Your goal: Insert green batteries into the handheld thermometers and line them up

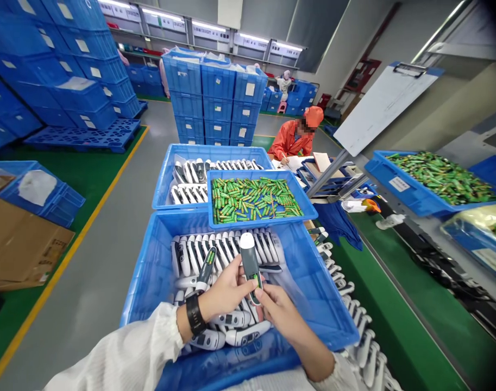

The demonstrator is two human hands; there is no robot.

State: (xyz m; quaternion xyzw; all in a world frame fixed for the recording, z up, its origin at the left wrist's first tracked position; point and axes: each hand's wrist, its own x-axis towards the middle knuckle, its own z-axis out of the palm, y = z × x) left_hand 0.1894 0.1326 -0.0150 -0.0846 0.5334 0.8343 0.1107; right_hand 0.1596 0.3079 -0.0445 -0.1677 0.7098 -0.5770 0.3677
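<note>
Both my hands hold one white and dark grey handheld thermometer [250,255] upright above a blue crate [139,277]. My left hand [226,290] grips its left side, with the thumb at the open battery compartment low on the body. Green shows inside that compartment. My right hand [277,307] closes on the lower right end, its thumb beside the compartment. Below, more white thermometers [207,339] lie in the crate, some lined up in a row at the back. One thermometer [207,266] lies with its battery compartment open and green batteries inside, just left of my hands.
A shallow blue tray [264,221] of loose green batteries rests across the crate's far edge. Behind stands another crate [160,184] of thermometers. Several thermometers [364,326] line the right side. A person in orange [292,138] writes beyond. A clipboard [384,108] hangs at right.
</note>
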